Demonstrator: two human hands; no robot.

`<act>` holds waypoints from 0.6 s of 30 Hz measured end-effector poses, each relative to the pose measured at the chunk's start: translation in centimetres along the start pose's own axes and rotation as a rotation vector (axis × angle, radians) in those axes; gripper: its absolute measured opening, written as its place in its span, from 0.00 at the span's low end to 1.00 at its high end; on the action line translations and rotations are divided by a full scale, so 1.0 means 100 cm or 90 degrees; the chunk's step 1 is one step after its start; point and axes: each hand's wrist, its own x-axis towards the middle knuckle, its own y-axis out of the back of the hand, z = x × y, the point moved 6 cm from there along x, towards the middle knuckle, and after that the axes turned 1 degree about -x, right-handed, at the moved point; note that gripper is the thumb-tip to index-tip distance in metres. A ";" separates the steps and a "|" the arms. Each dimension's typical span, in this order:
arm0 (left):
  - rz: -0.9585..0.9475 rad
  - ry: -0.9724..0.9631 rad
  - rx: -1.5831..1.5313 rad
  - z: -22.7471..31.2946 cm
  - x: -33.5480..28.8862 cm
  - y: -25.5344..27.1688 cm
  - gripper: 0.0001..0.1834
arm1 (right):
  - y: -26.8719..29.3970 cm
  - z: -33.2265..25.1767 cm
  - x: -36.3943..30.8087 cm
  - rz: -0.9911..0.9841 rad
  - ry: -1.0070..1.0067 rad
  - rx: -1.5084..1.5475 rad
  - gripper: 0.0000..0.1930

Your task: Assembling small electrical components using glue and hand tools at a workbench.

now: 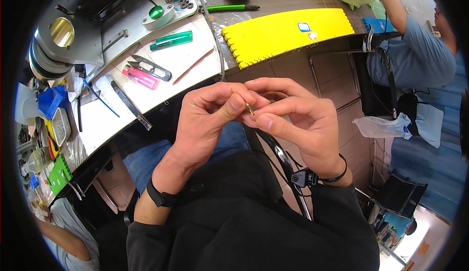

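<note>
In front of my chest, both hands are raised and meet at the fingertips. A tiny, thin gold-coloured piece (250,109) with a dark edge shows between them; its exact kind is too small to make out. My left hand (202,117) pinches it between thumb and forefinger. From the other side, the thumb and forefinger of my right hand (305,117) close on its lower end. The fingertips hide most of the piece. Nearest to my left hand on the white worktop are a box cutter (129,104), thread snips (150,67) and a pink lighter (140,77).
A metal machine (73,41) stands at the far left of the bench (105,124). A green lighter (171,40), a green pen (232,8) and a yellow toothed sheet (288,29) lie beyond my hands. Co-workers (415,58) sit at right and lower left (73,237).
</note>
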 end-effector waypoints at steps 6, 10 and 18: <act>-0.005 0.008 -0.001 0.000 0.000 0.001 0.14 | 0.000 0.001 -0.001 0.000 -0.005 0.009 0.06; -0.008 0.005 0.000 0.000 0.001 0.000 0.15 | 0.001 0.001 0.000 0.001 -0.008 0.010 0.06; -0.007 0.006 -0.001 -0.001 0.001 0.001 0.15 | 0.001 0.003 -0.001 -0.003 -0.008 0.020 0.06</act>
